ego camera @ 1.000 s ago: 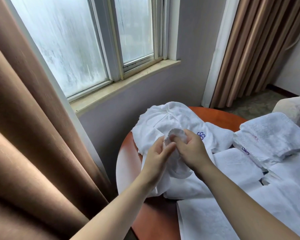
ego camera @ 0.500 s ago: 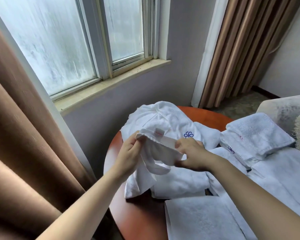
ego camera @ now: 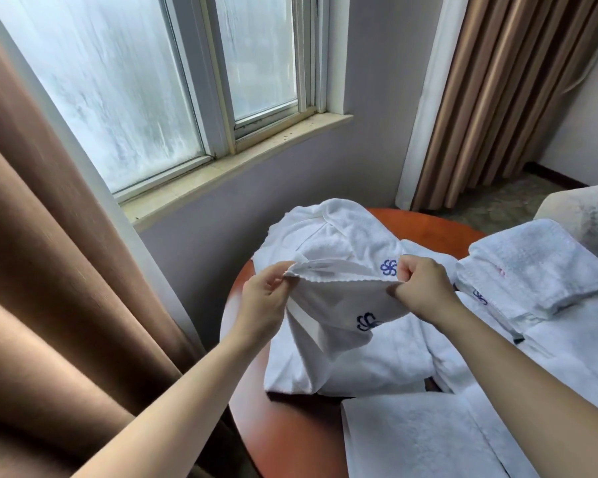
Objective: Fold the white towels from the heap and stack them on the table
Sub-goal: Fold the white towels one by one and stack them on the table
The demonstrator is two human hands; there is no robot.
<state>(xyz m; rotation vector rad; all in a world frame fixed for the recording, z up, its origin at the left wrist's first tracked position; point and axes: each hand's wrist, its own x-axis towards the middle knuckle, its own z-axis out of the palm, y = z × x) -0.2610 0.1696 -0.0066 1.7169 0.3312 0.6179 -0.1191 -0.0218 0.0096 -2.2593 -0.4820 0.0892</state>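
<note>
A white towel [ego camera: 328, 305] with a blue emblem hangs stretched between my hands above the round reddish table [ego camera: 290, 439]. My left hand [ego camera: 265, 298] pinches its top edge at the left end. At the right end my right hand [ego camera: 422, 288] grips the same edge with curled fingers. Behind and under it lies the heap of white towels [ego camera: 332, 236], one showing a blue emblem. Folded white towels [ego camera: 532, 267] are stacked at the right, and another flat one [ego camera: 415, 439] lies at the near edge.
A brown curtain [ego camera: 49, 288] hangs close on the left, beside the window and its sill [ego camera: 228, 163]. More curtain [ego camera: 491, 98] hangs at the back right. A pale armchair [ego camera: 587, 208] stands at the far right, behind the stack.
My hands have moved apart, spreading the bunched towel's top edge out between them; its blue emblem now shows below my right hand.
</note>
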